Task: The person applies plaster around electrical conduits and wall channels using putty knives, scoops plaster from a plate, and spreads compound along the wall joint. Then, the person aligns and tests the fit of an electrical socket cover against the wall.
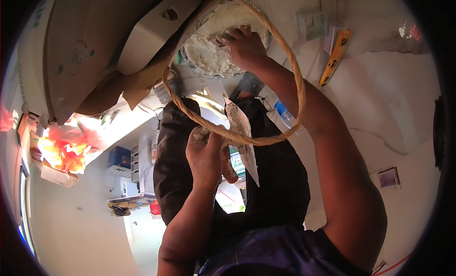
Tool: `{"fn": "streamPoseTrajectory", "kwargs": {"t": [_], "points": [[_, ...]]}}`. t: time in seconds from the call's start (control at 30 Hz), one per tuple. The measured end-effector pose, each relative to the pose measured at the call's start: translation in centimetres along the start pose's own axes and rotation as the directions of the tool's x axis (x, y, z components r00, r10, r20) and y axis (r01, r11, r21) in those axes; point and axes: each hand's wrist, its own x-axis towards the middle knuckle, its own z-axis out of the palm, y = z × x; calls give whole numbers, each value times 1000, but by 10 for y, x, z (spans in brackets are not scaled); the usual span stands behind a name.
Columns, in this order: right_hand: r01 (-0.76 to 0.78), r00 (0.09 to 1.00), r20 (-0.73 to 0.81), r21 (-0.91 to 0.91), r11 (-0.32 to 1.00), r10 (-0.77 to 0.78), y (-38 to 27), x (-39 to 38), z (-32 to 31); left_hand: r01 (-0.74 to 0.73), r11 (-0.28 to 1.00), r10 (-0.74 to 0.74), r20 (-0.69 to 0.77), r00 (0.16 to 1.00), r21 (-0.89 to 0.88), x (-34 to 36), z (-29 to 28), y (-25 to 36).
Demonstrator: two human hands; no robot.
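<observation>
Between my knees, my left hand (pixel 205 150) is closed round a plaster-smeared trowel (pixel 241 128). Its flat blade stands on edge and tapers to a point on the near side; the grip is mostly hidden by my fingers. My right hand (pixel 244 48) reaches forward, palm down, over a round bucket (pixel 190 64) of thick whitish plaster (pixel 209 50). The fingers of that hand are bent down at the plaster and smeared with it; what they grip is hidden.
A tan twisted cord loop (pixel 300 81) hangs across the view. A large cardboard box (pixel 95 48) stands at left. To the right lie a yellow spirit level (pixel 335 57), a white electrical box (pixel 312 26) and a plastic bottle (pixel 284 113). An orange-red glowing sheet (pixel 66 145) is at far left.
</observation>
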Motion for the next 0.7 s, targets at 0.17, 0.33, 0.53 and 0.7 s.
{"fn": "streamPoseTrajectory", "kwargs": {"t": [0.17,0.33,0.53,0.7], "points": [[49,975,-217,43,998,-38,-16,25,12,3,1000,-4,6,1000,30,0,0,-2],[57,987,-154,22,998,-53,-23,1,29,37,998,-37,4,999,55,-1,1,-1],[63,989,131,48,997,-69,-4,-55,39,-31,1000,31,0,1000,5,-1,1,-4],[-40,990,137,94,995,27,14,-82,19,-4,1000,4,21,1000,-4,-1,-1,-10]]}}
